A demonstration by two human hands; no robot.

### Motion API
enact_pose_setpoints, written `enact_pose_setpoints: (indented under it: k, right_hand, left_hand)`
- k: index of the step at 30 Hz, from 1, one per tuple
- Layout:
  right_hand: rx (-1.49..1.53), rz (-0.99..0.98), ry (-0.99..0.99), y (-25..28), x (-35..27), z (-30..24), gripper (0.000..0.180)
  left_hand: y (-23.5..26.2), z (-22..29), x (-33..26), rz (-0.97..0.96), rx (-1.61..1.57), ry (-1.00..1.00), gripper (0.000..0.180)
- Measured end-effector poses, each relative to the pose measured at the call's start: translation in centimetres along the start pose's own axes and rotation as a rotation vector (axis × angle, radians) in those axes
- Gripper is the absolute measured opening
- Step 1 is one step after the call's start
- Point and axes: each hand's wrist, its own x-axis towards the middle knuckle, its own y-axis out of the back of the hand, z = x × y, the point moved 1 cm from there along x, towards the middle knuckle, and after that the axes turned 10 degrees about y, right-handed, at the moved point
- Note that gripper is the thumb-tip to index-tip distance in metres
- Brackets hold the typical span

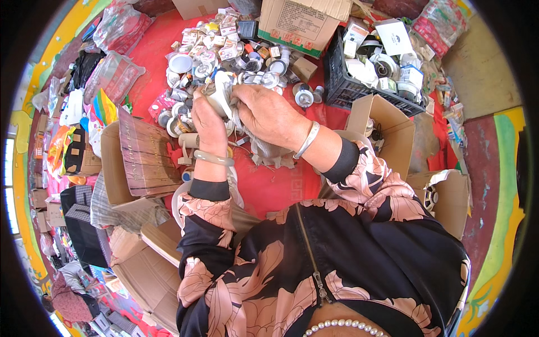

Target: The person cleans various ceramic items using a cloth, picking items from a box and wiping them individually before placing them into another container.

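The left hand [209,119] has its fingers curled round a smooth white piece [218,101], and the right hand [270,114] pinches a greyish cloth [224,84] against it; from here I can't tell what the piece is, half covered as it is. Both hands meet in front of the body, a bangle on each wrist, just at the near edge of a heap of small boxes and round fittings [227,50]. Under the heap spreads a red ground covering [278,188]. To the left gapes an open carton [147,154], to the right another carton [396,126]. Beyond that one sits a black crate [336,78], loaded with white boxes, near a big cardboard box [297,25].
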Motion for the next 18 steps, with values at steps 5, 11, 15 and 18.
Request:
enact_pose_setpoints:
  k: [5, 11, 15, 18]
  right_hand:
    - [0.124, 0.065, -0.235, 0.2, -0.3, -0.1, 0.018]
    - [0.375, 0.207, -0.145, 1.2, 0.0, -0.6, 0.017]
    - [0.378, 0.103, 0.088, 2.1, 0.5, -0.1, 0.016]
    - [0.368, -0.028, 0.228, 2.2, 0.8, -0.4, 0.016]
  left_hand:
    - [-0.3, -0.8, 0.4, -0.012, 0.014, -0.111, 0.051]
    - [-0.6, -1.0, 0.9, -0.164, -0.197, -0.026, 0.053]
    - [0.0, -0.9, 1.3, -0.288, -0.364, 0.083, 0.046]
    - [0.3, -0.6, 0.2, -0.271, -0.517, 0.142, 0.037]
